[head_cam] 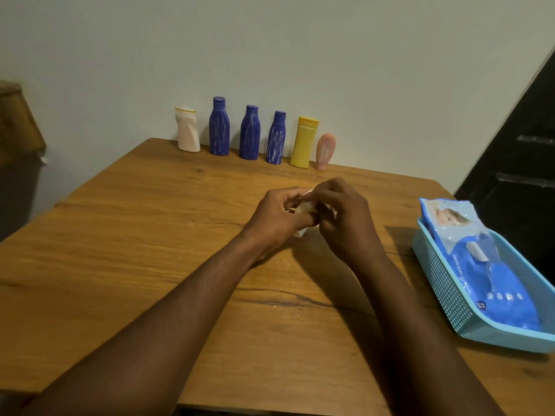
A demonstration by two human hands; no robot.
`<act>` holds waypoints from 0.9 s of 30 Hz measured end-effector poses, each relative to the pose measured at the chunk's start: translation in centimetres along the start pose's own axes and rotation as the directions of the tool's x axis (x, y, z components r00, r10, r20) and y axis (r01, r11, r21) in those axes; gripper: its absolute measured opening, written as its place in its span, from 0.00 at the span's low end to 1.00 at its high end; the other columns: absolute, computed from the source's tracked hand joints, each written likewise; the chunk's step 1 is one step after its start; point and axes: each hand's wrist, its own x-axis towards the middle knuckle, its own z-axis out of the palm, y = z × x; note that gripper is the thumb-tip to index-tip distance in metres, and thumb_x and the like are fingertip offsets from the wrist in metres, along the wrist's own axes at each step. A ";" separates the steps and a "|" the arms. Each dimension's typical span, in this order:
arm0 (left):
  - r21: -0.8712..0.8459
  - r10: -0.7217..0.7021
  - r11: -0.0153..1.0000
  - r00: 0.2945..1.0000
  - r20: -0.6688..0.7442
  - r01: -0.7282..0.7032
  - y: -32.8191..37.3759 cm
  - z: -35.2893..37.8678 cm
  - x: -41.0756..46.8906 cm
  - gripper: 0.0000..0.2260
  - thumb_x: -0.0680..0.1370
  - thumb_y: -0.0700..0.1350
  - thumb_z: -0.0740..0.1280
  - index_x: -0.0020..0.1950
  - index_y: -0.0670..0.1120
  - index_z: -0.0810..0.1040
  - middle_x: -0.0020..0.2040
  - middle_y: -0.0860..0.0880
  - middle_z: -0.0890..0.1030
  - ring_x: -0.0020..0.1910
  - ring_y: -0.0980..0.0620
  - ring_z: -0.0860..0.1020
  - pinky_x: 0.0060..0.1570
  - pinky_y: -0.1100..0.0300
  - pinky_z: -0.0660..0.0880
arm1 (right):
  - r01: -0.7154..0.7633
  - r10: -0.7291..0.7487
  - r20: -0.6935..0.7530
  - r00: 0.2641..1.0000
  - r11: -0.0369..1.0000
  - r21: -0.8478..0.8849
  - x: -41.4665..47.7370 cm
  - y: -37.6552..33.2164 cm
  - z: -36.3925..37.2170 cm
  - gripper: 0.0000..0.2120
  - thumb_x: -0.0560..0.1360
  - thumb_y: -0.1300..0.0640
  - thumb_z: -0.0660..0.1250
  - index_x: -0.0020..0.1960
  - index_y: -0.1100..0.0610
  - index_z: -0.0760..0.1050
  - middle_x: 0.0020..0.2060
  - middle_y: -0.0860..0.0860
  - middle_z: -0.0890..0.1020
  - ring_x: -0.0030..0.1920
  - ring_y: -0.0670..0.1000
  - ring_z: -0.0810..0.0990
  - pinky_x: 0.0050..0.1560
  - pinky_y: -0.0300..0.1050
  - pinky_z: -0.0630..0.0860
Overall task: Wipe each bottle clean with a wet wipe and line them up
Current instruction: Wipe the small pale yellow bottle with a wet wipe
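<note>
Both hands meet over the middle of the brown wooden worktop [120, 265]. The left hand [274, 219] and the right hand [344, 220] touch at the fingers, and each is curled round a crumpled white wet wipe [304, 209]. The wipe shows only in small patches between the fingers and below the left palm, and I cannot tell whether anything is wrapped inside it. Six bottles stand upright in a row along the far edge of the worktop, close to the pale wall. From left to right they are a cream bottle with a twisted waist [188, 132], a tall dark blue bottle streaked with white [219, 129], a second streaked blue bottle [250, 135], a shorter third blue bottle [276, 141], a yellow flip-cap bottle [304, 144] and a small pink tube standing on its cap [325, 151]. They stand near one another with narrow gaps between them; the yellow bottle and the pink tube are just beside each other. At the right edge sits a light blue perforated plastic basket [444, 291]. In it lies a blue pack of baby wipes [498, 295], its far end poking up over the rim.
</note>
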 end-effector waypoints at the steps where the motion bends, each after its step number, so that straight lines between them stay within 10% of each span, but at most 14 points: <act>1: 0.009 -0.001 1.000 1.000 0.000 0.001 -0.1 -0.2 0.1 0.21 0.76 0.38 0.76 0.68 0.51 0.82 0.61 0.53 0.85 0.64 0.51 0.82 0.65 0.43 0.79 | 0.015 -0.015 0.052 0.999 1.000 0.007 0.0 -0.2 0.0 0.14 0.74 0.69 0.70 0.56 0.55 0.84 0.53 0.49 0.78 0.54 0.48 0.76 0.53 0.44 0.78; 5: 0.063 0.020 0.998 1.000 -0.007 -0.020 -0.2 -0.2 0.0 0.26 0.75 0.37 0.77 0.71 0.51 0.80 0.66 0.54 0.83 0.68 0.53 0.78 0.68 0.44 0.77 | -0.010 0.004 0.092 0.996 0.998 0.068 -0.1 0.2 -0.5 0.16 0.73 0.71 0.70 0.54 0.55 0.85 0.50 0.46 0.79 0.49 0.41 0.77 0.49 0.33 0.74; 10: 0.098 0.083 0.992 0.996 -0.018 -0.081 0.0 0.6 0.0 0.27 0.75 0.37 0.76 0.72 0.52 0.79 0.64 0.54 0.83 0.66 0.54 0.80 0.66 0.47 0.79 | -0.070 0.071 -0.098 0.993 0.997 0.008 0.4 0.2 -0.4 0.13 0.74 0.68 0.71 0.56 0.56 0.84 0.50 0.49 0.78 0.49 0.45 0.76 0.48 0.38 0.76; 16: 0.077 0.051 0.996 0.996 -0.069 -0.045 0.3 -0.1 -0.1 0.29 0.75 0.35 0.76 0.75 0.49 0.77 0.70 0.49 0.80 0.68 0.50 0.78 0.66 0.47 0.79 | 0.006 -0.010 0.104 0.994 0.999 0.038 0.0 -0.1 -0.2 0.17 0.73 0.72 0.70 0.55 0.55 0.85 0.51 0.46 0.77 0.49 0.42 0.75 0.48 0.32 0.74; 27: -0.069 -0.011 0.998 0.999 -0.049 0.007 0.4 0.7 0.0 0.32 0.71 0.38 0.80 0.73 0.52 0.78 0.67 0.51 0.81 0.67 0.49 0.79 0.60 0.48 0.83 | -0.063 0.065 -0.064 0.996 0.998 0.026 0.2 0.2 -0.5 0.14 0.75 0.68 0.71 0.57 0.56 0.83 0.53 0.51 0.78 0.53 0.47 0.76 0.51 0.39 0.77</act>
